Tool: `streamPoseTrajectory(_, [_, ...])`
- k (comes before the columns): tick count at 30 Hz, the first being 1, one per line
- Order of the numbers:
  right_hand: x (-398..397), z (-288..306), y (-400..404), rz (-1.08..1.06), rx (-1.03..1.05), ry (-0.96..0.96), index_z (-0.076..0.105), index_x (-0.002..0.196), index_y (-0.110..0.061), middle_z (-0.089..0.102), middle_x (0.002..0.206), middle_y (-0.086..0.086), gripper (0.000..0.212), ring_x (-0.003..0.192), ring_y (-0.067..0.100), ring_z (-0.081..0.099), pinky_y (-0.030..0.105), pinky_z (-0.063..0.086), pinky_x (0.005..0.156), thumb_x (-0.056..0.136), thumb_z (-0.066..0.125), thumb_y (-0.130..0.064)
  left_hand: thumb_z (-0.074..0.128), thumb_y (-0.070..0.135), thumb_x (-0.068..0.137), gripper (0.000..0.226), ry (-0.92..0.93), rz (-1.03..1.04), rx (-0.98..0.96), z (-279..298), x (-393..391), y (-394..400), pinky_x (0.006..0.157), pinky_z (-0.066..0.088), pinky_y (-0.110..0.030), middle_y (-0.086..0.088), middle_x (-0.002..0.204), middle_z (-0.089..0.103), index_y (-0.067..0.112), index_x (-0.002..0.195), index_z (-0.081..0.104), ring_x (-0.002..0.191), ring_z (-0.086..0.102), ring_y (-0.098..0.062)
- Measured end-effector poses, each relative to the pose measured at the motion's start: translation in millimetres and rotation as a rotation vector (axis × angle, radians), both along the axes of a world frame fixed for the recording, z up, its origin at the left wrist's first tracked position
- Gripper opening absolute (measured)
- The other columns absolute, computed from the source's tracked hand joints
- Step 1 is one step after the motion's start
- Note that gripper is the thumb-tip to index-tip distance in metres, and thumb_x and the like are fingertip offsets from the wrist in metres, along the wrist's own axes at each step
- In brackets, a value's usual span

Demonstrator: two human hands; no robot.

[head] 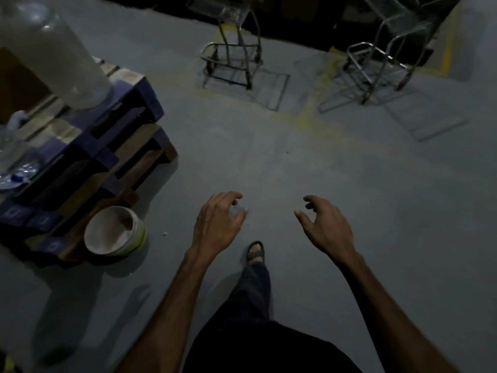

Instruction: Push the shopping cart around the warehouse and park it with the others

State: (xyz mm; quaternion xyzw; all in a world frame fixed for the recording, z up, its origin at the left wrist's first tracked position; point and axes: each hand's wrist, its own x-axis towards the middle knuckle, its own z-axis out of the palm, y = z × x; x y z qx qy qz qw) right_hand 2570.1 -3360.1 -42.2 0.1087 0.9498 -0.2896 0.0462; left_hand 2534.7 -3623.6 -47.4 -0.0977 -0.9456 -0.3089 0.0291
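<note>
both hands (219, 224) empty, carts (234, 63) well ahead

Single head view, forward-down, carts (234, 49) seemingly far ahead.

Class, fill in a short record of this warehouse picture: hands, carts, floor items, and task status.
left hand: loosely curled, holds nothing
right hand: loosely curled, holds nothing
left cart: ahead on the floor, untouched
right cart: ahead, apart from the left cart
pallets: stacked at left
bucket: white, beside the pallets
task status: no cart in hand
</note>
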Motion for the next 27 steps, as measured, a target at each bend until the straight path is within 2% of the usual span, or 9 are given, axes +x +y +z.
streamPoseTrajectory(8, [-126, 4, 19, -0.041, 0.018, -0.046, 0.058, 0.143, -0.025, 0.069, 0.131, -0.002, 0.050, 0.119, 0.020, 0.065, 0.041, 0.054, 0.097, 0.101, 0.061, -0.052, 0.073, 0.035, 0.098, 0.031, -0.013, -0.036, 0.049, -1, -149, 18, 0.084, 0.050, -0.033, 0.001, 0.108, 0.070, 0.019, 0.124, 0.070, 0.099, 0.062, -0.020])
streamPoseTrajectory(15, [-198, 2, 34, -0.129, -0.010, -0.056, 0.057, 0.145, -0.024, 0.069, 0.132, -0.002, 0.051, 0.118, 0.019, 0.065, 0.042, 0.055, 0.097, 0.101, 0.062, -0.052, 0.073, 0.040, 0.098, 0.036, -0.049, -0.137, -0.015, 0, -255, 27, 0.086, 0.050, -0.035, -0.001, 0.111, 0.071, 0.019, 0.127, 0.070, 0.103, 0.064, -0.023])
streamPoseTrajectory(21, [-263, -5, 54, -0.172, -0.035, -0.081, 0.057, 0.144, -0.025, 0.069, 0.132, -0.002, 0.050, 0.118, 0.018, 0.065, 0.042, 0.055, 0.097, 0.101, 0.062, -0.051, 0.072, 0.043, 0.098, 0.037, -0.082, -0.179, 0.009, -8, -331, 53, 0.089, 0.052, -0.038, 0.001, 0.113, 0.070, 0.021, 0.128, 0.069, 0.104, 0.063, -0.021])
streamPoseTrajectory(27, [-366, -14, 85, -0.167, -0.066, -0.045, 0.058, 0.144, -0.023, 0.068, 0.132, -0.001, 0.051, 0.120, 0.017, 0.064, 0.038, 0.052, 0.096, 0.101, 0.064, -0.048, 0.073, 0.037, 0.099, 0.031, -0.080, -0.163, 0.066, -15, -418, 88, 0.086, 0.055, -0.038, 0.004, 0.111, 0.070, 0.021, 0.125, 0.071, 0.098, 0.063, -0.016])
